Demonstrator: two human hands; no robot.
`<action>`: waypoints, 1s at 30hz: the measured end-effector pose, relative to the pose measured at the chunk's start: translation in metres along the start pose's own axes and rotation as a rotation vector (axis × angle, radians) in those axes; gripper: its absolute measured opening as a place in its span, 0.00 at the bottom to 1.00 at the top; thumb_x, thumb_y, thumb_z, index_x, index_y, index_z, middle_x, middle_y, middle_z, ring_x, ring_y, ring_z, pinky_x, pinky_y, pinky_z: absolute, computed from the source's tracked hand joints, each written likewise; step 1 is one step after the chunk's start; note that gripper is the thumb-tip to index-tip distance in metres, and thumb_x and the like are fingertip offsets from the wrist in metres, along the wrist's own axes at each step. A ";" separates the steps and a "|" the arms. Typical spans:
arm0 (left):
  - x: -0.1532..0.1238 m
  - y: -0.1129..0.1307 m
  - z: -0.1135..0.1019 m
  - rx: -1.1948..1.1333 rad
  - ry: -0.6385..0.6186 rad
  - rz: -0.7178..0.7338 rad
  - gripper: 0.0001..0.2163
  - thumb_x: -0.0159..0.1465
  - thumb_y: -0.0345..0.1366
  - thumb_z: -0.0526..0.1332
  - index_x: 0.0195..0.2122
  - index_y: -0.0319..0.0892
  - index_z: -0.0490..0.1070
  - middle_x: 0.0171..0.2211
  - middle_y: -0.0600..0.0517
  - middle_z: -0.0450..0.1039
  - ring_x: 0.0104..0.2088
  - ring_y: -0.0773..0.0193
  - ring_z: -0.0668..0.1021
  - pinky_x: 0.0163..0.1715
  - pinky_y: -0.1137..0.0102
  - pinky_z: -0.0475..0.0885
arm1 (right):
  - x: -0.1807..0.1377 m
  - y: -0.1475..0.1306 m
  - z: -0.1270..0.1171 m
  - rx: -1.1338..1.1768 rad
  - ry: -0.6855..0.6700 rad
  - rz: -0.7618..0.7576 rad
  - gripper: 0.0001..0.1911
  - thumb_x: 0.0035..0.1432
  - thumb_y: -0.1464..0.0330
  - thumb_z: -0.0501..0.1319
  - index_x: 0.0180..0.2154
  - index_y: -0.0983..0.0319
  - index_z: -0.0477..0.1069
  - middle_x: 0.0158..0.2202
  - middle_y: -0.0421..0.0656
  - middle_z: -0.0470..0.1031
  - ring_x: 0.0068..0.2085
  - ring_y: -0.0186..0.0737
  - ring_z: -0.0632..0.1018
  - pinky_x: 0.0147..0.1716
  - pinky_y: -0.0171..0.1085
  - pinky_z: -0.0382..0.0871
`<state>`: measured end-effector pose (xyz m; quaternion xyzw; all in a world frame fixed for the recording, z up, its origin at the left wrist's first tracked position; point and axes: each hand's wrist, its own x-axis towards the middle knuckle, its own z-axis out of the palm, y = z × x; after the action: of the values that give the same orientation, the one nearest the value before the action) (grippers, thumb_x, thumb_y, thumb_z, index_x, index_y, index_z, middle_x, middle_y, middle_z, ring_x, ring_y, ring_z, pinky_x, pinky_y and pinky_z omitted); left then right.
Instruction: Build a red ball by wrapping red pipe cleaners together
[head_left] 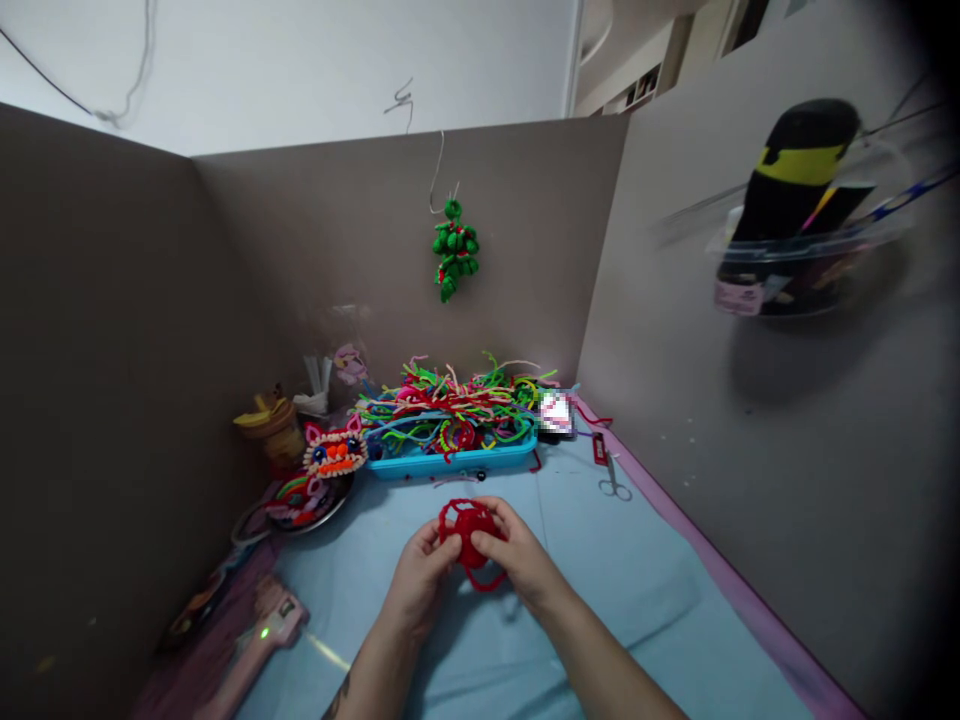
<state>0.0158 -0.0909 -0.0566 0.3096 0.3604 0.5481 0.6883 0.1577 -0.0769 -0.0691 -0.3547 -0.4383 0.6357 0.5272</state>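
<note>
Just above the middle of the light blue tabletop, a red pipe cleaner piece (471, 530) is held between both hands. It looks fuzzy, with a dense wound middle and open loops at its top and bottom. My left hand (426, 568) pinches its left side, thumb in front and fingers curled behind. On the right side, my right hand (519, 553) grips it the same way, its thumb pressed on the wound middle. The fingertips behind the piece are partly hidden.
A blue tray (457, 463) heaped with colourful pipe cleaners stands behind the hands. Scissors (615, 486) lie to the right. At left are a bowl with an animal-faced craft (335, 453) and a pink tool with a green light (262, 640). Grey panels (330, 220) enclose the table.
</note>
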 end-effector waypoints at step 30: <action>-0.003 0.002 0.005 0.023 -0.193 -0.012 0.22 0.49 0.34 0.73 0.46 0.39 0.75 0.39 0.43 0.79 0.37 0.56 0.80 0.40 0.67 0.70 | 0.003 0.007 -0.002 0.145 0.082 0.161 0.26 0.47 0.51 0.68 0.42 0.59 0.69 0.37 0.43 0.78 0.35 0.44 0.79 0.33 0.40 0.72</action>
<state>0.0187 -0.0938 -0.0521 0.3669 0.3006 0.5074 0.7194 0.1561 -0.0739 -0.0764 -0.3755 -0.3393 0.6909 0.5162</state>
